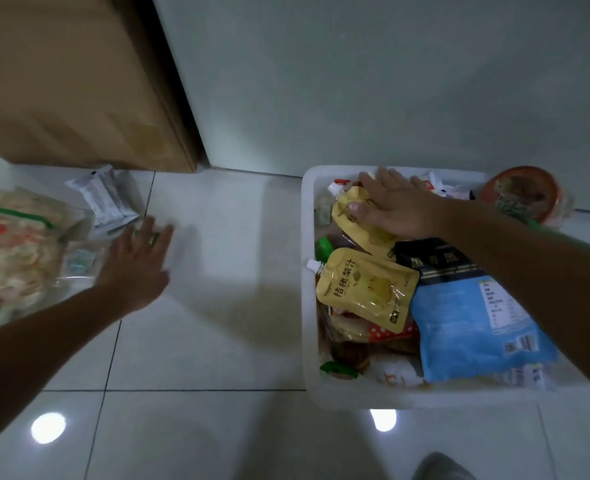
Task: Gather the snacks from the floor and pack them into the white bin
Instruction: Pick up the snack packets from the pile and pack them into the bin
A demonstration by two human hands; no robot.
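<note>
The white bin [308, 341] stands on the floor at the right, packed with snacks. My right hand [395, 206] lies flat with straight fingers on a yellow spouted pouch [350, 213] at the bin's far end. A second yellow pouch [369, 289] and a blue bag [473, 327] lie nearer in the bin. My left hand [137, 261] hovers open, blurred, above the floor at the left, beside a small white packet [104, 199] and a large clear bag of pale crackers [13, 251]. A small pale blue item [79, 263] sits under the left hand's edge.
A brown cardboard box [79, 77] stands against the pale wall at the back left. A round red-rimmed bowl container [525, 195] sits on the floor behind the bin's right corner. White floor tiles [217, 306] lie between the hands.
</note>
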